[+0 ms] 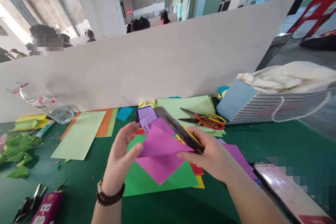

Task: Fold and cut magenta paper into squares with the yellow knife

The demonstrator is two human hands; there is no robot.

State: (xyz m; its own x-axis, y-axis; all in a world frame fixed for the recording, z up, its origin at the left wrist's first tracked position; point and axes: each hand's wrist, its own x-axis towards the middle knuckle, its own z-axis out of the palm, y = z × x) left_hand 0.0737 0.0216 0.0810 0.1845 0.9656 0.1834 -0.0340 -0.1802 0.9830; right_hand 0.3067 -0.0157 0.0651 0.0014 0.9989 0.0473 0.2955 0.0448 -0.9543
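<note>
My left hand [121, 157] pinches the left edge of a folded magenta paper [160, 154], thumb and fingers closed on it, above a green sheet [141, 182]. My right hand [210, 154] grips yellow-handled scissors [178, 127], whose dark blades point up and to the left over the paper's top edge. A stack of purple paper [145, 115] lies just behind. A second pair of scissors [204, 119] with red and yellow handles rests on a light green sheet [189, 106] behind my right hand.
A plastic water bottle [44, 103] lies at left beside orange and pale green sheets [78, 134]. Green scraps [15, 150] are at far left. A striped bag [275, 105] stands at right, a phone [288, 192] at lower right. A white board [157, 63] walls off the back.
</note>
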